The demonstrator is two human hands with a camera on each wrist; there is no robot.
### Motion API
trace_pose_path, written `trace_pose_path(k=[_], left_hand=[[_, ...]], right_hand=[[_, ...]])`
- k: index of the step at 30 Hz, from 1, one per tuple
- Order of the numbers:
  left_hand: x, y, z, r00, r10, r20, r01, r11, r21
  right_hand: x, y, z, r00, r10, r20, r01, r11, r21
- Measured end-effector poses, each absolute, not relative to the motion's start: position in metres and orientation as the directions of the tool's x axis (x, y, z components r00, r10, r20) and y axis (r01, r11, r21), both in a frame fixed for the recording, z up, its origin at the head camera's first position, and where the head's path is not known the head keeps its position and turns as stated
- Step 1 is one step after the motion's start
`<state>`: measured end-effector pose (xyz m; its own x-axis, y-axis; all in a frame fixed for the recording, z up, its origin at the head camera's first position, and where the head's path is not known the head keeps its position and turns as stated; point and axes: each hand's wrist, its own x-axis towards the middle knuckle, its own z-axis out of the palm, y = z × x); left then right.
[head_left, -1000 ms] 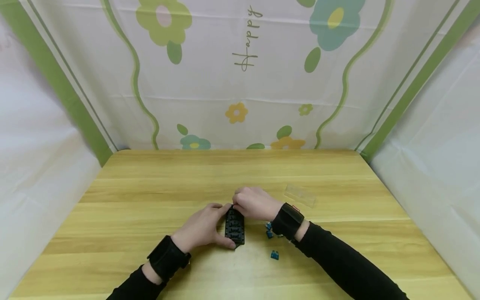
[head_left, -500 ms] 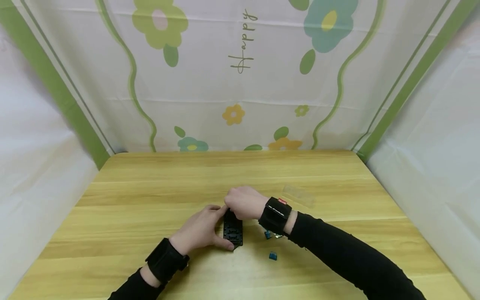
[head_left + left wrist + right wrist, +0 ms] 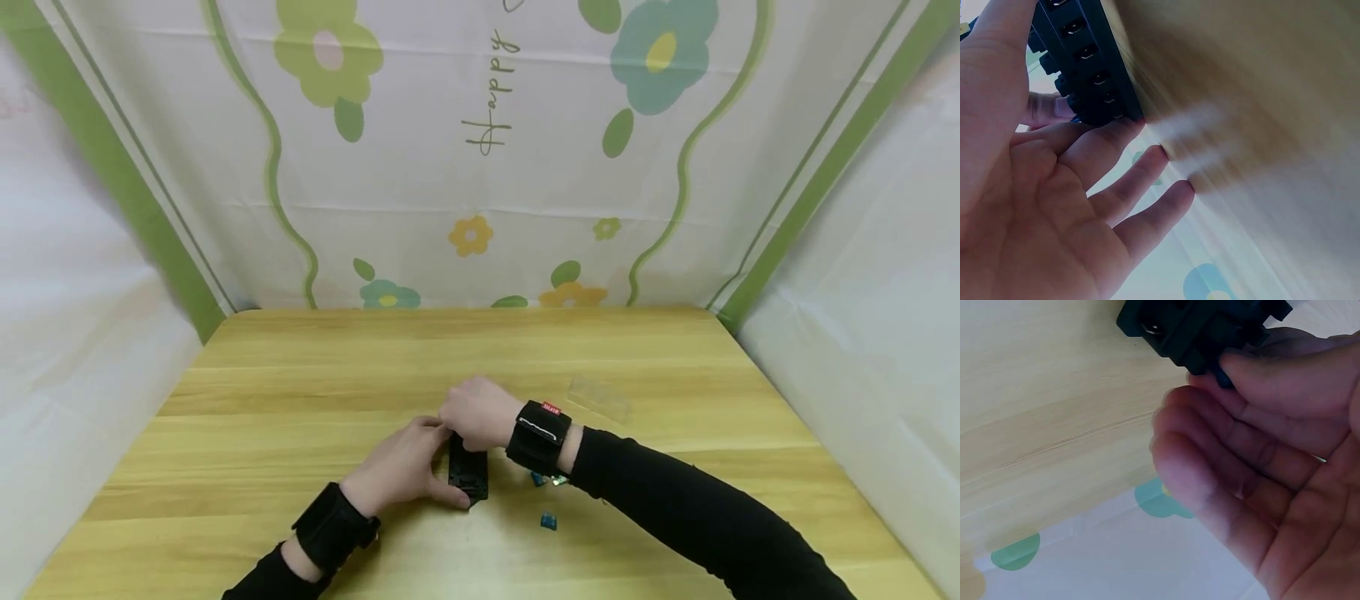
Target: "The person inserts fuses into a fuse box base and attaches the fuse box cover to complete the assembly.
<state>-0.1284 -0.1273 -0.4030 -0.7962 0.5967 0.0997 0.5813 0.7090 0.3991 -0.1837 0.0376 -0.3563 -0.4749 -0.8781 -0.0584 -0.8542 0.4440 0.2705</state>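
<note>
A black fuse block [image 3: 469, 477] with a row of sockets lies lengthwise on the table, seen at mid-front in the head view. My left hand [image 3: 401, 467] holds it by its left side, thumb at the near end and index finger near the far end. In the left wrist view, the other fingertips [image 3: 1186, 187] touch the table past the block. Bent over the far end is my right hand [image 3: 480, 414], hiding that part from above. In the right wrist view its thumb and curled index finger pinch a dark tab at the block's end.
Small blue blade fuses [image 3: 549, 522] lie on the table to the right, some partly hidden under the right wrist. Behind them is a clear plastic cover [image 3: 600, 399]. A white flowered curtain [image 3: 420, 167] rises along the table's far edge.
My right hand has shifted slightly left and towards me over the block's far end, covering more of its sockets. The left hand keeps its hold.
</note>
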Motion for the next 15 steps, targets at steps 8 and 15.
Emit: trace_pose_path(k=[8,15], left_hand=[[-0.1285,-0.1252,-0.4057,-0.788,0.606,0.11,0.595,0.703,0.39],[-0.1298,-0.126,-0.4072,-0.78,0.613,0.125,0.605,0.688,0.4]], right_hand=[[-0.1799,0.0359,-0.3577,-0.472,-0.881,-0.034,-0.843,0.44,0.309],[-0.1817,0.0334,-0.3597,-0.48,-0.876,-0.045,-0.846,0.449,0.287]])
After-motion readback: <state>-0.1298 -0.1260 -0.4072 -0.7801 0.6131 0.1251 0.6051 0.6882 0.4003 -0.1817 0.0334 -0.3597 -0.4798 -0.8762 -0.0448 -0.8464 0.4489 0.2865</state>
